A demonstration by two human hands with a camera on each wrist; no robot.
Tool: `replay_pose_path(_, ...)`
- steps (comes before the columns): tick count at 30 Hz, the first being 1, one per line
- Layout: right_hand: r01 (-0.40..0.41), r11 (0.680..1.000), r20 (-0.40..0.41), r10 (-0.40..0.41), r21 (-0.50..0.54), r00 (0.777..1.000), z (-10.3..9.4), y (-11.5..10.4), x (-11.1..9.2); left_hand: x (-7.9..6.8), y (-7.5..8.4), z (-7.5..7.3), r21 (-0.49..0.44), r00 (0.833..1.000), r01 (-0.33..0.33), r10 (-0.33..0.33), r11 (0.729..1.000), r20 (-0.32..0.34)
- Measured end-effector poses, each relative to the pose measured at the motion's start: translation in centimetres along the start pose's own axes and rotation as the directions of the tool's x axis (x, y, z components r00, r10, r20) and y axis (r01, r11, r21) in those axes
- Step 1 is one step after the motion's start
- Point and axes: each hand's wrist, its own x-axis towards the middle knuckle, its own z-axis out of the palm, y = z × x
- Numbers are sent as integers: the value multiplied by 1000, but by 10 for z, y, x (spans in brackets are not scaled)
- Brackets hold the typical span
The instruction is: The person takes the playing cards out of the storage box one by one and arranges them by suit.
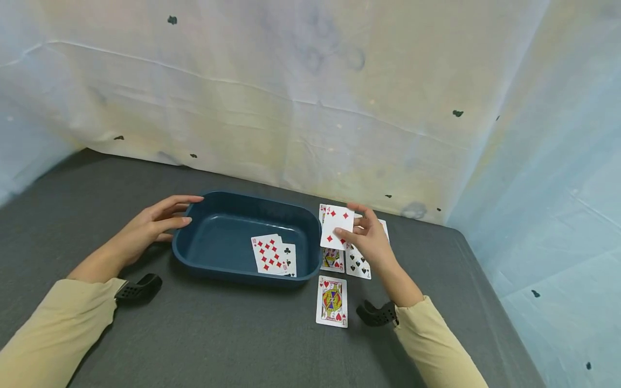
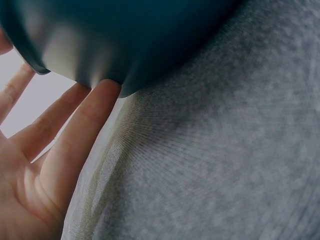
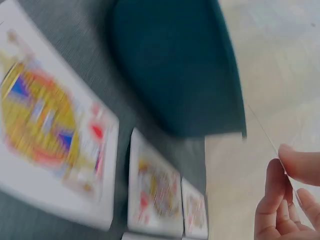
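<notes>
My right hand [image 1: 371,240] pinches a four of diamonds [image 1: 337,221] between thumb and fingers, just past the right end of a dark blue tray [image 1: 228,274]. In the right wrist view the card [image 3: 262,125] shows edge-on, beside the tray wall. My left hand [image 1: 157,221] rests at the tray's left end with fingers spread, and its fingertips [image 2: 106,87] touch the outer wall. Inside the tray, toward its right, a ten of diamonds [image 1: 267,253] overlaps a club card [image 1: 291,256].
A jack of hearts [image 1: 332,302] lies face up in front of the tray's right end. Behind it are a queen [image 1: 332,260] and a seven of spades [image 1: 358,264], with more cards partly hidden under my right hand. Hanging cloth [image 1: 291,108] borders the grey table [image 1: 233,334] at the back.
</notes>
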Motion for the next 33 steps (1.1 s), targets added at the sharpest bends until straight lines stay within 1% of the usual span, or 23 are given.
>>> replay_pose_path(4, -14, 1000, -48, 13, -23, 999, -16, 15, -1, 0, 0, 0, 0, 1000, -1, 1, 1000, -3)
replay_pose_path(9, -31, 997, -103, 23, -76, 994, -29, 32, -4, -2, -2, -1, 6, 1000, 4, -4, 1000, -9)
replay_pose_path(14, -52, 988, -129, 34, -142, 991, -41, 48, -9, -2, -2, -1, 15, 1000, 12, -11, 1000, -17)
replay_pose_path(20, -79, 978, -155, 50, -192, 987, -58, 66, -17, 0, -2, 1, 10, 1000, 2, -1, 1000, -12)
replay_pose_path(26, -114, 967, -148, 82, -228, 986, -73, 81, -27, 0, 0, 1, 6, 1000, -5, 5, 1000, -9)
replay_pose_path(33, -162, 941, -123, 131, -297, 984, -80, 92, -30, 0, 0, 2, 11, 1000, -4, 4, 1000, -11)
